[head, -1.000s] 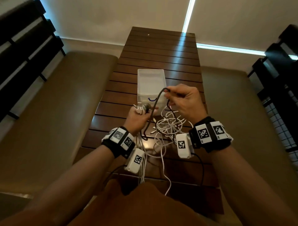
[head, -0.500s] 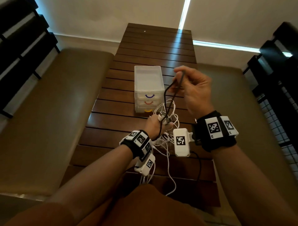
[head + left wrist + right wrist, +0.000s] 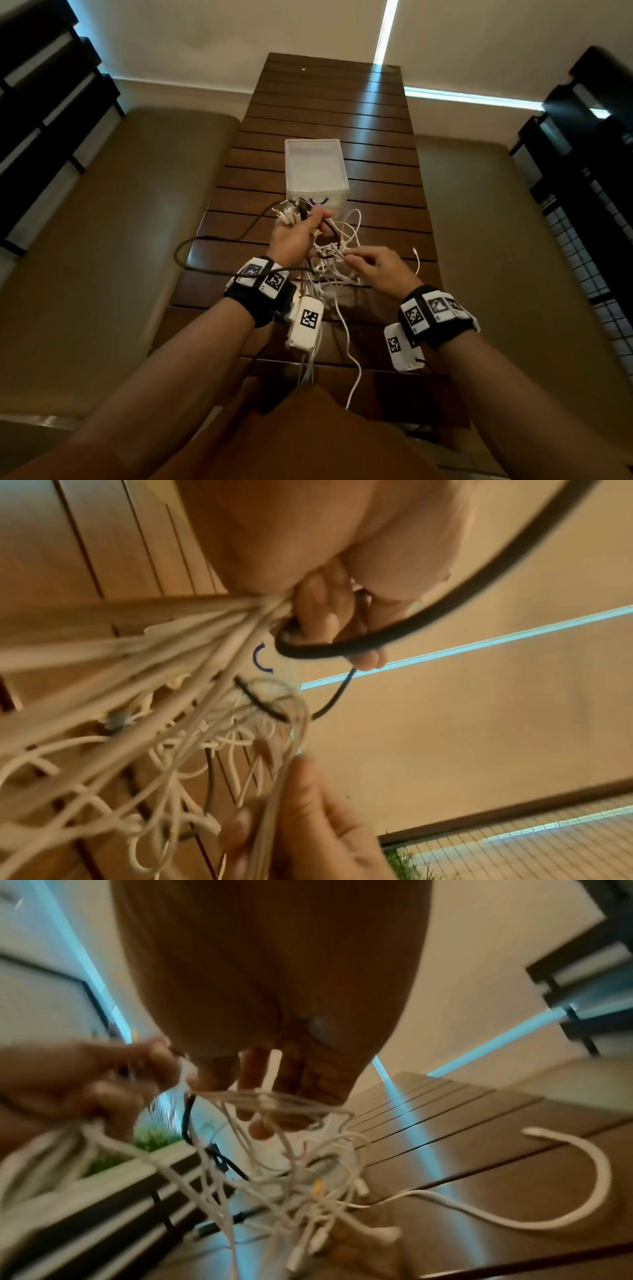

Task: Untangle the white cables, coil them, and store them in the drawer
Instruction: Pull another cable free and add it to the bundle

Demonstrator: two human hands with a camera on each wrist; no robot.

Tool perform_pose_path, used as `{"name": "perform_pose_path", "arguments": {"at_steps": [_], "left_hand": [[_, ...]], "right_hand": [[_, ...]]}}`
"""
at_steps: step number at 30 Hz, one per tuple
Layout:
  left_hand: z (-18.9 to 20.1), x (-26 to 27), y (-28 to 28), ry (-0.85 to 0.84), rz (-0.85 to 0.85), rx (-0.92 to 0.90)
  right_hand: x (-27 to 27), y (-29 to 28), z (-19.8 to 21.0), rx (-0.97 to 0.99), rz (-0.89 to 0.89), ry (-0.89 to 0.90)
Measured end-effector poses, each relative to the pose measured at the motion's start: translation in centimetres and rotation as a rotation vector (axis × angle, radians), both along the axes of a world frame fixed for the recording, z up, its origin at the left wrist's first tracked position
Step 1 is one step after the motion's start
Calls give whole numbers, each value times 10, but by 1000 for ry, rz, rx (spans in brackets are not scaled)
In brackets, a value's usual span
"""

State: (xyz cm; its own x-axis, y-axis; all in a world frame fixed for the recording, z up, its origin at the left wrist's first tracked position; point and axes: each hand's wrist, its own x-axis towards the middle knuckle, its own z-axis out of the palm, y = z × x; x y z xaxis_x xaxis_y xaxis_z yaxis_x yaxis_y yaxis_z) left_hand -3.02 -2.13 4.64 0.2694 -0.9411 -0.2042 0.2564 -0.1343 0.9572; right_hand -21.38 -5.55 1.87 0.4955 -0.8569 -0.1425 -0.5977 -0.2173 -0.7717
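From the head camera, the left hand (image 3: 297,236) grips a bundle of white cables (image 3: 334,267) and a black cable (image 3: 205,263) above the table (image 3: 329,113), just before the drawer unit (image 3: 317,171). In the left wrist view, curled fingers (image 3: 318,610) clamp the cords. In the right wrist view, the right hand (image 3: 274,1031) pinches thin white strands over the tangle.

Bare forearms; black wristbands (image 3: 260,301) with white coded tags; brown garment (image 3: 308,438), perhaps shorts.
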Motion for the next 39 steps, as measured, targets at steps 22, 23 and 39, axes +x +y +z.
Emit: {"name": "perform_pose_path", "arguments": {"at_steps": [22, 23, 39], "left_hand": [[-17, -8, 9, -394, -348, -26], [-24, -7, 7, -475, -369, 20], [-20, -5, 3, -757, -232, -38]], "right_hand": [[25, -4, 81, -35, -114, -591], [24, -5, 89, -64, -138, -646], [17, 11, 52, 45, -109, -337]]}}
